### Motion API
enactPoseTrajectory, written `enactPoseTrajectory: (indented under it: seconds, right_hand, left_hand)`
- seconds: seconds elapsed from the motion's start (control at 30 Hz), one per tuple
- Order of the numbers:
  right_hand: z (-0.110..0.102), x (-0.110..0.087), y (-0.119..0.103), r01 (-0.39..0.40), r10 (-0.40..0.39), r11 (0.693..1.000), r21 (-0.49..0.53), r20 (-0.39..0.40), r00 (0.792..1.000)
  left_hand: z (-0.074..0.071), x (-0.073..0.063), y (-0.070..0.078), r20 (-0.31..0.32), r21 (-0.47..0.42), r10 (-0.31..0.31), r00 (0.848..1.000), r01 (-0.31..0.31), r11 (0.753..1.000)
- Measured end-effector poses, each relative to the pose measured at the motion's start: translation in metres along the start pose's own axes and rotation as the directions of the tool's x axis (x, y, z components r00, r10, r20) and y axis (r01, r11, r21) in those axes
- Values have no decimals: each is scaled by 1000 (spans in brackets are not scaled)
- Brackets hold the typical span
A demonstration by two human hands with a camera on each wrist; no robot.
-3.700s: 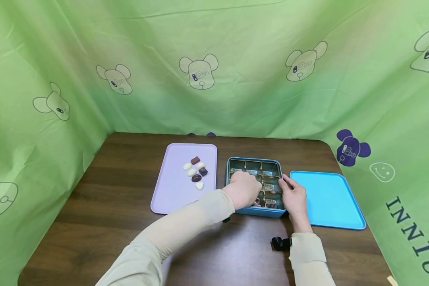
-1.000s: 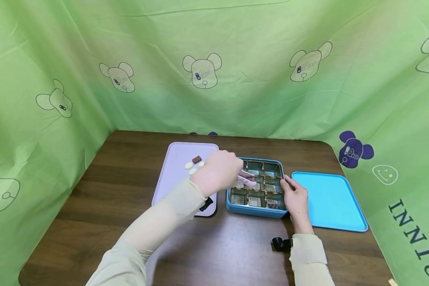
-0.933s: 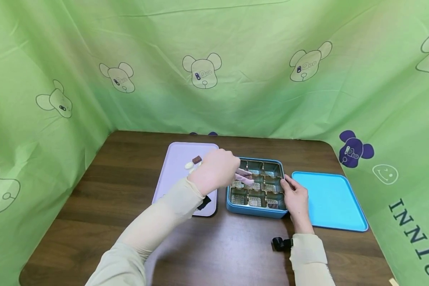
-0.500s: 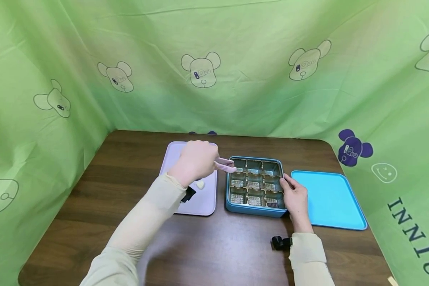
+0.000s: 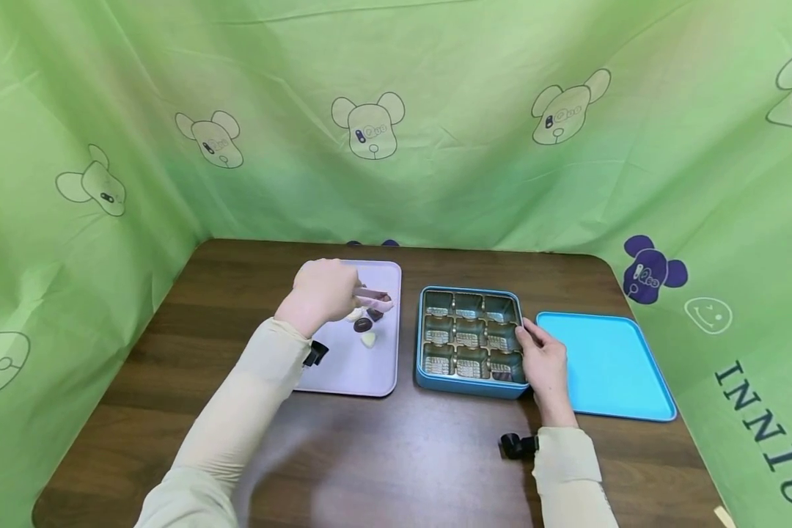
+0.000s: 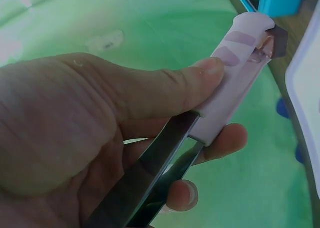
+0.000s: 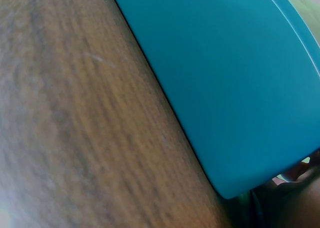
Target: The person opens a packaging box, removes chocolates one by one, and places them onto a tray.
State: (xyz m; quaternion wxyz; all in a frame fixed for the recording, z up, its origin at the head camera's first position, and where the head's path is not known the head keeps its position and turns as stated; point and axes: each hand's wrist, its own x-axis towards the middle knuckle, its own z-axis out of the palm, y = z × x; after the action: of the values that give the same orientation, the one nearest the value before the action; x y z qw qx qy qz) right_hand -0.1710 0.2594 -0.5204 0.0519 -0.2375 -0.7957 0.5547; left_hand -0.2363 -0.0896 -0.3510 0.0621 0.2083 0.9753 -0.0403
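Observation:
My left hand [image 5: 323, 290] pinches metal tongs [image 6: 150, 173] with pale pink tips, held over the right part of the lilac tray [image 5: 386, 374]. Between the tips sits a brown chocolate [image 6: 279, 40], as the left wrist view shows. Below and around the tips lie a round dark chocolate [image 5: 363, 325], a white one [image 5: 368, 339] and others partly hidden by the hand. My right hand [image 5: 546, 367] grips the right side of a blue box [image 5: 471, 386] by its rim. Gold-black compartments [image 5: 470, 334] fill the box. A dark piece [image 5: 504, 376] shows in its front right compartment.
A bright blue tray or lid [image 5: 617, 367] lies flat on the wooden table [image 5: 396, 455], right of the box and just beyond the right hand. Behind the table hangs a green curtain [image 5: 435, 191] with bear prints.
My left hand was down in the box; it has since come out and moved left, bringing the tongs with the brown chocolate over the lilac tray. The right hand stays on the box.

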Motion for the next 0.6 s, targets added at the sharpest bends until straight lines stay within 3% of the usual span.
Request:
enactPoseTrajectory:
  seconds: [0.4,0.6]
  right_hand:
    - [0,1,2,10,-10,1000,2,-8,1000]
    - [1,1,2,15,-15,1000,-2,-14,1000]
  left_hand:
    - [21,-1,-34,76,-52,-105,992,109,993]
    - [34,-3,-46,130,-53,-149,980,157,986]
